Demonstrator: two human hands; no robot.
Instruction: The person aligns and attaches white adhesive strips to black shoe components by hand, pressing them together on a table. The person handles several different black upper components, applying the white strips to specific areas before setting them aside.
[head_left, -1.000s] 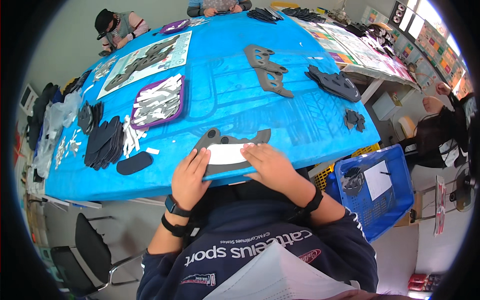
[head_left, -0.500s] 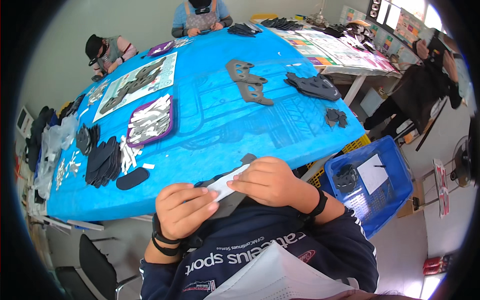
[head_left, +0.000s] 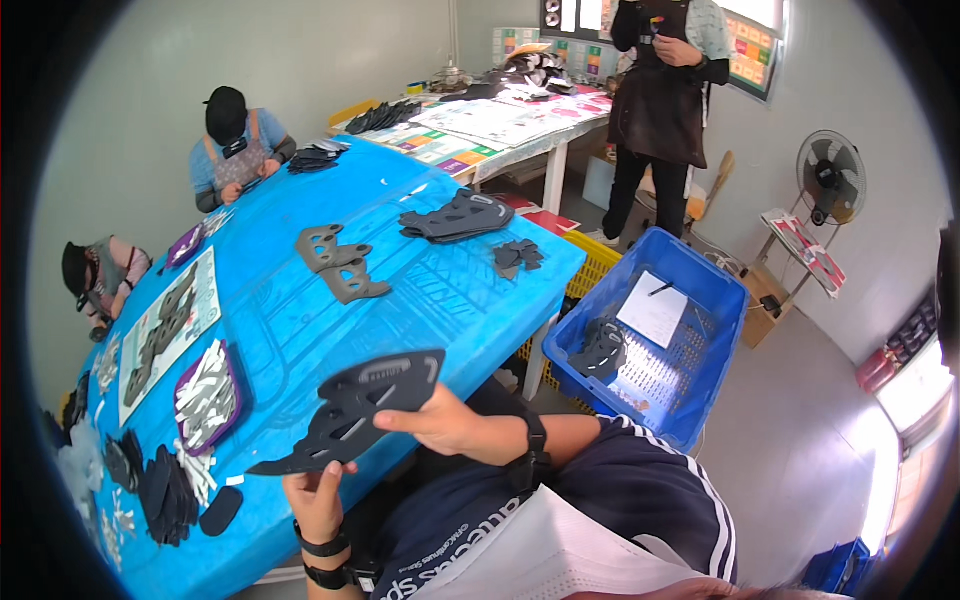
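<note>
"Where's the dark grey, flat sheet panel with cut-out holes (head_left: pixel 345 398)?"

"On my feed, over the near side of the long table with a smooth blue covering (head_left: pixel 480 300), at one o'clock from the left hand (head_left: pixel 315 502), which pinches its lower edge."

"And the right hand (head_left: pixel 442 420)?"

"I see it gripping the panel's right side, thumb on top; from there, the panel lies towards nine o'clock."
</note>
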